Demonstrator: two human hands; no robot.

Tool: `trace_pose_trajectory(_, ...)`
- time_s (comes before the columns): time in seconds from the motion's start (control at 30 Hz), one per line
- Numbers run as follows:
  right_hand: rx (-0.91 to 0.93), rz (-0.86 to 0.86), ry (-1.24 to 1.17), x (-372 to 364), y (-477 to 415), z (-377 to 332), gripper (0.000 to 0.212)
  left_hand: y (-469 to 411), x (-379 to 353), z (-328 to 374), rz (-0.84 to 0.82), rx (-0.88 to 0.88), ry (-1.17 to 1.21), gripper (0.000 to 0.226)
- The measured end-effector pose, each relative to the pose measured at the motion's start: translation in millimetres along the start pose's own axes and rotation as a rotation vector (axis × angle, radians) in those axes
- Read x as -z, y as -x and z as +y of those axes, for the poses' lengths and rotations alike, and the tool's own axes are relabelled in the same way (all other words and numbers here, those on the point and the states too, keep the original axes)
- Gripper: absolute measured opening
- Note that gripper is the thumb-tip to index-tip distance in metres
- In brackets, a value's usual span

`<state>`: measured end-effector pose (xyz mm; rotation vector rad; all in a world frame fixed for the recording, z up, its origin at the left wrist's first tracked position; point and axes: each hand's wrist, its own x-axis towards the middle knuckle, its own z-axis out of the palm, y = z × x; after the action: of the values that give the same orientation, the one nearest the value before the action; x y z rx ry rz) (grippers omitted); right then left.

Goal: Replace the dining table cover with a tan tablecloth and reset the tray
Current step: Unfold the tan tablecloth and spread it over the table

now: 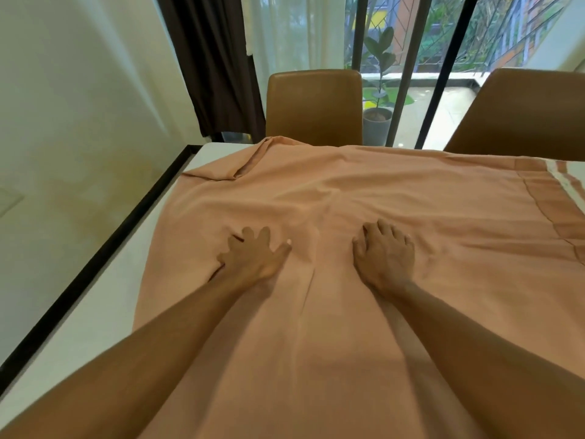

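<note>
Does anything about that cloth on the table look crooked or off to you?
Yes. The tan tablecloth sits askew: its far left corner is folded back on itself, and a strip of bare white table shows along the left side. Wrinkles fan out between the left hand and right hand.

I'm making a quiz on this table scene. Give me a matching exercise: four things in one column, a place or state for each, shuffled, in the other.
1. left hand
2. tablecloth
3. potted plant
4. table

A. outside, behind the glass
B. bare white strip along the left edge
C. flat on the cloth, fingers spread
D. wrinkled, bunched at the far left corner

Pairs: 1-C, 2-D, 3-A, 4-B
</note>
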<state>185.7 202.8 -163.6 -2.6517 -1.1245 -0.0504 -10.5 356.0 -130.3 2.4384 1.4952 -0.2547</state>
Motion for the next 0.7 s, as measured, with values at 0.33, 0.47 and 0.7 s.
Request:
trace_pose_trajectory(0.33, 0.097, -0.097, -0.103, -36, 14, -82, 0.052, -50, 18, -71, -0.089, 0.035, 0.022, 0.100)
trace_pose_trajectory(0.47, 0.100, -0.098, -0.091, -35, 13, -84, 0.056, -60, 13, -92, -0.046, 0.024, -0.037, 0.104)
trace_pose_trajectory(0.7, 0.097, -0.087, -0.079, -29, 20, -84, 0.054, 10, -34, -106, 0.271, 0.029, 0.062, 0.074)
